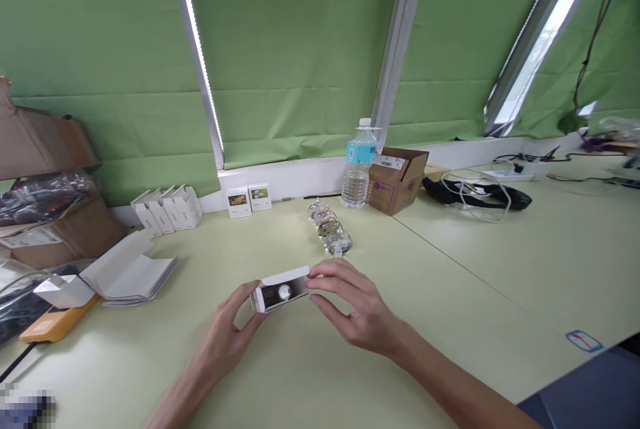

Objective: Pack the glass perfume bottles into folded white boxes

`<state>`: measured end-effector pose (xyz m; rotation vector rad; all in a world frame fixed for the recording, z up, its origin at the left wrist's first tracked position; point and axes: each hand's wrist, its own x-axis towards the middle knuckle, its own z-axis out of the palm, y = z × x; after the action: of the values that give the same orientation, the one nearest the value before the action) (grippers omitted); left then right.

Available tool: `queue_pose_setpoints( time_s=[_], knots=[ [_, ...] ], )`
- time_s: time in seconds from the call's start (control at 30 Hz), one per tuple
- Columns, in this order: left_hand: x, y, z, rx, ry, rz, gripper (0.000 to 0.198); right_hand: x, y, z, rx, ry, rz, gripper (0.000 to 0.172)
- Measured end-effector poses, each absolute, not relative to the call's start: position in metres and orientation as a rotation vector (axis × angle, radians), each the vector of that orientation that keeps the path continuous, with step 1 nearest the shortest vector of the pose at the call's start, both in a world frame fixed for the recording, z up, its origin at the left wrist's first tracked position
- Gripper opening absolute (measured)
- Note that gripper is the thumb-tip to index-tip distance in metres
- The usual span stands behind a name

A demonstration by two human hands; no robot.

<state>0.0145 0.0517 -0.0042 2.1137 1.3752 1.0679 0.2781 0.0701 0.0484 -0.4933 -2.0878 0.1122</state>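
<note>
Both my hands hold a small open white box (280,290) low at the middle of the light green table (465,296). Its dark inside shows a round white item (285,292). My left hand (230,329) grips the box's left end. My right hand (355,306) has its fingertips on the right end and the raised lid edge. Just beyond my right hand lies a lumpy clear glass object (330,229), apart from it.
A water bottle (359,166) and an open cardboard box (395,179) stand by the wall. Small white cartons (167,209) are at the back left. An open white package (125,272) and an orange item (57,320) lie left. Cables and a black object (475,193) lie right.
</note>
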Motion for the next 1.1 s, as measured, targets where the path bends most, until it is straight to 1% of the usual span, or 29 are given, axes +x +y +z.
queue_pose_setpoints(
  time_s=[0.13,0.2,0.3,0.37,0.47,0.6,0.7,0.8,0.93,1.1],
  knots=[
    [0.018,0.047,-0.007,2.157,1.459,1.11,0.037,0.277,0.067,0.048,-0.495,-2.118,0.176,0.03],
    [0.019,0.046,-0.01,2.199,1.425,1.262,0.044,0.276,0.064,0.048,-0.494,-2.156,0.183,0.035],
    [0.019,0.047,-0.016,2.223,1.241,1.529,0.055,0.274,0.061,0.048,-0.492,-2.178,0.219,0.042],
    [0.018,0.049,-0.018,2.237,1.156,1.595,0.05,0.273,0.059,0.049,-0.481,-2.154,0.276,0.044],
    [0.015,0.049,-0.018,2.318,1.209,1.476,0.034,0.272,0.057,0.05,-0.474,-2.131,0.406,0.046],
    [0.013,0.046,-0.011,2.468,1.256,1.354,0.034,0.271,0.055,0.052,-0.483,-2.135,0.501,0.046],
    [0.015,0.041,-0.002,2.477,1.26,1.355,0.028,0.27,0.055,0.052,-0.455,-2.157,0.447,0.045],
    [0.019,0.037,0.007,2.38,1.238,1.356,0.022,0.27,0.057,0.048,-0.413,-2.141,0.288,0.04],
    [0.027,0.033,0.012,2.185,1.165,1.288,0.029,0.269,0.062,0.042,-0.462,-2.073,0.144,0.036],
    [0.03,0.033,0.0,2.022,1.169,1.485,0.035,0.267,0.063,0.041,-0.64,-2.125,0.264,0.035]
  ],
)
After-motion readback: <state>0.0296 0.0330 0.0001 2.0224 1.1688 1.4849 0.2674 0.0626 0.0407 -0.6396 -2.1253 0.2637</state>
